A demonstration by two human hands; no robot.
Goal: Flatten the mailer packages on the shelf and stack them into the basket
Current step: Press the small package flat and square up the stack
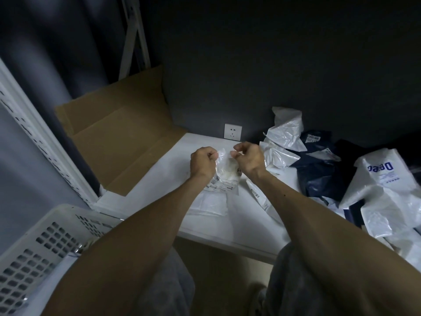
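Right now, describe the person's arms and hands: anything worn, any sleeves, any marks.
The left hand and right hand are bare: no gloves, and no ring, watch or bracelet shows. The left forearm and right forearm are uncovered, with no sleeve in view. A small dark spot sits on the right forearm.

Blue mirrored lettering, seemingly "Deec", on white mailer bag [378,190].
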